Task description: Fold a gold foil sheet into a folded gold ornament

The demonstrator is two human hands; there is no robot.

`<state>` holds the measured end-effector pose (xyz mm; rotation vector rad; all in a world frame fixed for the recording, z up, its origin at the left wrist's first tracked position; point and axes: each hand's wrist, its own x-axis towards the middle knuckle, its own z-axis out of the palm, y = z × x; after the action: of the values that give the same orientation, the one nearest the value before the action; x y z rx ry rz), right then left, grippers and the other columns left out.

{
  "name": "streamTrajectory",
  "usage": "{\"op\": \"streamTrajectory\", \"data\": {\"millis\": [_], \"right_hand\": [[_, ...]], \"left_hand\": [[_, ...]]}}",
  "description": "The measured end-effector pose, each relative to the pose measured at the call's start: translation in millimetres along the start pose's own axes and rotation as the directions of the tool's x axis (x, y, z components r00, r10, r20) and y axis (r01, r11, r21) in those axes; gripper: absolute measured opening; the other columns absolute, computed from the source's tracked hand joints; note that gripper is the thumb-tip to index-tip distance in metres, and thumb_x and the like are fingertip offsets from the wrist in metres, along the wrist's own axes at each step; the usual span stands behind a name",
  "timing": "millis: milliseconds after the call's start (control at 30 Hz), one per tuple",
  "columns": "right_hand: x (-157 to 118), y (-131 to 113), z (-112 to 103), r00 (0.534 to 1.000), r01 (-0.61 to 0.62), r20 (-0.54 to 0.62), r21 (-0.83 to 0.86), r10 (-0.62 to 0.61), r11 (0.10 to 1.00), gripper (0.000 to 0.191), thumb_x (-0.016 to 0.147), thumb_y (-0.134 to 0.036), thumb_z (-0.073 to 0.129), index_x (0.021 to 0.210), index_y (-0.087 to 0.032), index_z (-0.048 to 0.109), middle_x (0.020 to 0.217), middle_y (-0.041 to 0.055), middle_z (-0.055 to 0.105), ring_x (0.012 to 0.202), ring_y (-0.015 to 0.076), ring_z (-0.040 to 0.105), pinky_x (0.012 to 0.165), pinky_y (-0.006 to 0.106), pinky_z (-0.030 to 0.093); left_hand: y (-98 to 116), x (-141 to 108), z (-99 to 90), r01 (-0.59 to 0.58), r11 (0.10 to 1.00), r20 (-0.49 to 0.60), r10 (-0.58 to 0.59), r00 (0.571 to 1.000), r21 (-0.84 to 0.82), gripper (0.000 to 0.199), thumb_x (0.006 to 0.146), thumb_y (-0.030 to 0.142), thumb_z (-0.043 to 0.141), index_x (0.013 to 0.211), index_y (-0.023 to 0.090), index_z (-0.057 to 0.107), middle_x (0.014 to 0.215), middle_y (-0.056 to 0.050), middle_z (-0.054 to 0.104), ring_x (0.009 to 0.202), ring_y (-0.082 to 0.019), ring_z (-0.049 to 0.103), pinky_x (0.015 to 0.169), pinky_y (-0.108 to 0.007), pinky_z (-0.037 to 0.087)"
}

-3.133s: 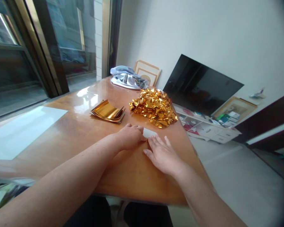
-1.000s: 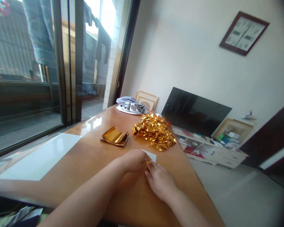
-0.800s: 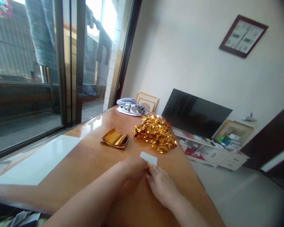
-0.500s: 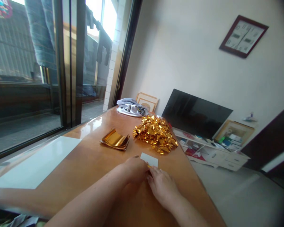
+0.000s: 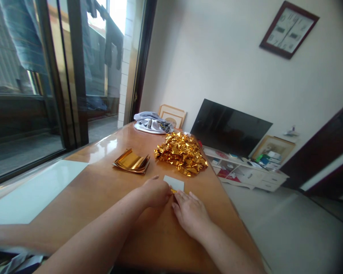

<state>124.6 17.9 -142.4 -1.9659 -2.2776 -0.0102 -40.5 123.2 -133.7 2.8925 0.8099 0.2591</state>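
White board point(image 5: 31, 194) on the tabletop point(image 5: 100, 167) at far left, then a curled stack of gold foil sheets point(image 5: 130, 161). Left grip point(image 5: 154, 192) curled, right grip point(image 5: 190, 213) loosely spread, both meeting at a small gold foil strip point(image 5: 173, 191) just beside a white card point(image 5: 173, 183); can't tell if either pinches it. Crumpled gold foil heap point(image 5: 180, 154) farther off. Risk: strip is tiny and light, so loosened fingers could drop or crease it.

Head-worn view; looks down-forward at left hand point(image 5: 156, 193), right hand point(image 5: 190, 213).
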Motion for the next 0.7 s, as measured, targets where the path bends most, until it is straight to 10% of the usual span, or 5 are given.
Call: {"op": "streamTrajectory", "data": {"millis": [700], "right_hand": [[-12, 12, -14, 0.999, 0.015, -0.039, 0.012, -0.014, 1.000, 0.038, 0.101, -0.037, 0.040, 0.129, -0.026, 0.063, 0.132, 0.0047, 0.066, 0.124, 0.0262, 0.053, 0.114, 0.048, 0.027]], "left_hand": [[-2, -4, -10.6, 0.138, 0.990, 0.042, -0.139, 0.989, 0.016, 0.025, 0.089, 0.032, 0.053, 0.095, 0.029, 0.078, 0.098, -0.005, 0.078, 0.098, -0.022, 0.068, 0.111, -0.045, 0.034]]}}
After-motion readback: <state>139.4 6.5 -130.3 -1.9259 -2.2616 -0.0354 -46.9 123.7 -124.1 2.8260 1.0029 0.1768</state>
